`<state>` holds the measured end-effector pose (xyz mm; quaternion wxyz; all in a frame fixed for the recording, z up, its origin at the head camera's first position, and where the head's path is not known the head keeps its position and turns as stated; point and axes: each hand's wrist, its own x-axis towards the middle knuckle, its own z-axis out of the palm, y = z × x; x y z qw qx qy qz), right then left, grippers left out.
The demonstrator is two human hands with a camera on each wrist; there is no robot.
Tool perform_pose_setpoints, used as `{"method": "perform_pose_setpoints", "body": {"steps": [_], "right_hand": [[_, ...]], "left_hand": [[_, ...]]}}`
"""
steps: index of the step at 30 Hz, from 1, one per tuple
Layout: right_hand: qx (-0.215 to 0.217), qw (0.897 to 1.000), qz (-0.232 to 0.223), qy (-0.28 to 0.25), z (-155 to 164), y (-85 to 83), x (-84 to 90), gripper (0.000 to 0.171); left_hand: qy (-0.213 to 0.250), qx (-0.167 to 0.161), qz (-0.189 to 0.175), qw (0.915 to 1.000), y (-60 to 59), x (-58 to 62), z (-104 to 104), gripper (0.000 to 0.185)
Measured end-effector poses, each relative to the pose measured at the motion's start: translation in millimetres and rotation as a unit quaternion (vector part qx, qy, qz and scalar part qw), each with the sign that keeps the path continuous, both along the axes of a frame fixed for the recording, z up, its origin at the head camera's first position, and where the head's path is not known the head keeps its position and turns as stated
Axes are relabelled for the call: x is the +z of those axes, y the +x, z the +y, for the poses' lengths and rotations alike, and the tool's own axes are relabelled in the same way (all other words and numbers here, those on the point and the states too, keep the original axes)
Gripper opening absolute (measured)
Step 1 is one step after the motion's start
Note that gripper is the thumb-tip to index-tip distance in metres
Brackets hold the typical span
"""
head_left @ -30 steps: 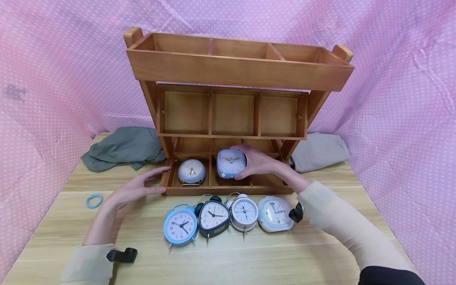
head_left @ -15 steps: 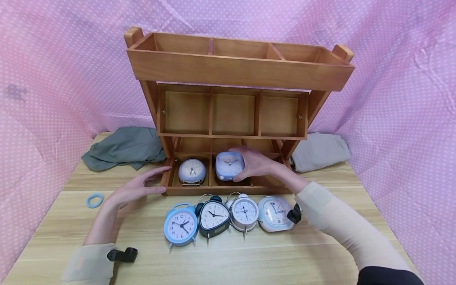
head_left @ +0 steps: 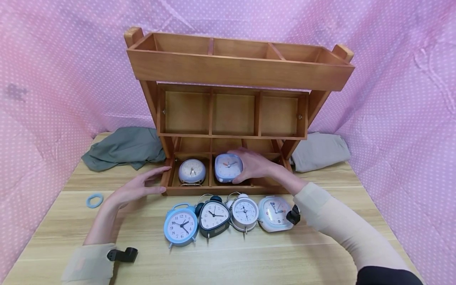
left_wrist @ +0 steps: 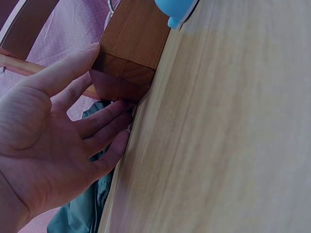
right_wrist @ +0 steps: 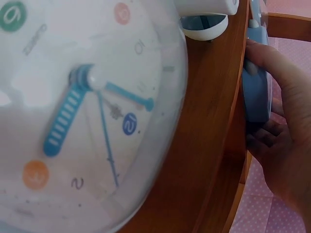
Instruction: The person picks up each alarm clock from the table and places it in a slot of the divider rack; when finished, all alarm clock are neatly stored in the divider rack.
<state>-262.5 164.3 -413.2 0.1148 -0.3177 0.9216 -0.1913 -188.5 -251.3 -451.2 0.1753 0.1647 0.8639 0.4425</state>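
A wooden shelf (head_left: pixel 235 75) stood at the table's (head_left: pixel 249 257) back. Two clocks (head_left: pixel 192 171) sat in its bottom tier's left and middle compartments. Four clocks (head_left: pixel 213 215) stood in a row before it, with cloths (head_left: pixel 122 147) behind on either side.

Staged recording booth, pink dotted fabric backdrop (head_left: pixel 53 71), wooden table (head_left: pixel 249 257), wooden display shelf (head_left: pixel 235 71)

White clock face (right_wrist: pixel 82 111) with blue hands close up, right hand (right_wrist: pixel 282 141) gripping a blue clock (right_wrist: pixel 256 92) past wooden rail (right_wrist: pixel 209 145).
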Motion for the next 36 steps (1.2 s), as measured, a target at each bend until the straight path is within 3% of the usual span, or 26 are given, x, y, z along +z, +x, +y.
{"method": "perform_pose_setpoints", "body": {"steps": [10, 27, 36], "right_hand": [[0.006, 0.999, 0.019, 0.041, -4.4, 2.1, -0.8, 0.104], [0.022, 0.998, 0.041, 0.053, -7.6, 4.5, -2.0, 0.097], [0.020, 0.997, 0.042, 0.066, -8.8, 4.5, -2.9, 0.099]], "left_hand": [[-0.004, 0.000, -0.002, 1.0000, -0.2, 1.6, -0.4, 0.071], [0.007, 0.001, -0.011, 0.9999, -0.1, 3.6, 0.0, 0.070], [0.015, 0.000, -0.004, 0.9999, 0.8, -0.8, -0.2, 0.069]]}}
